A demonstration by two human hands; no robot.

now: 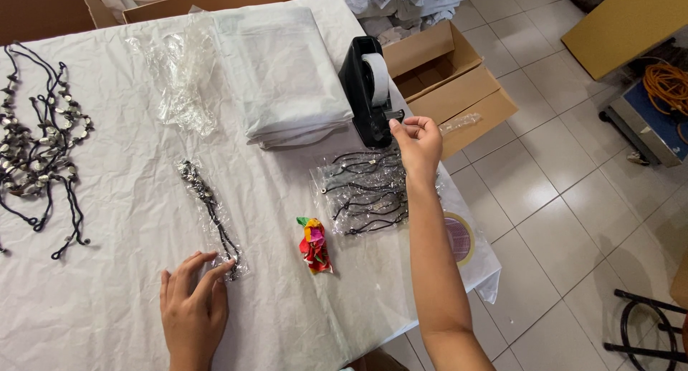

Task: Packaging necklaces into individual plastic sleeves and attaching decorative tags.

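The left hand (192, 299) lies flat on the white table (107, 199), fingers spread and holding nothing; its fingertips touch the lower end of a bagged necklace (211, 217), a long clear sleeve that runs from the hand toward 11 o'clock. The right hand (418, 143) is at the black tape dispenser (369, 91), at 1 o'clock from the left hand. Its grip is narrow: thumb and forefinger pinch what seems to be the end of the tape (401, 120) at the cutter (the strip is clear and hard to see). Just below this hand lies a pile of bagged cords (362, 192), and a small colourful wrapper (314, 245) is at 7 o'clock from it. Loose necklaces (39, 141) lie at the far left edge, and folded white bags (279, 70) at 12 o'clock.
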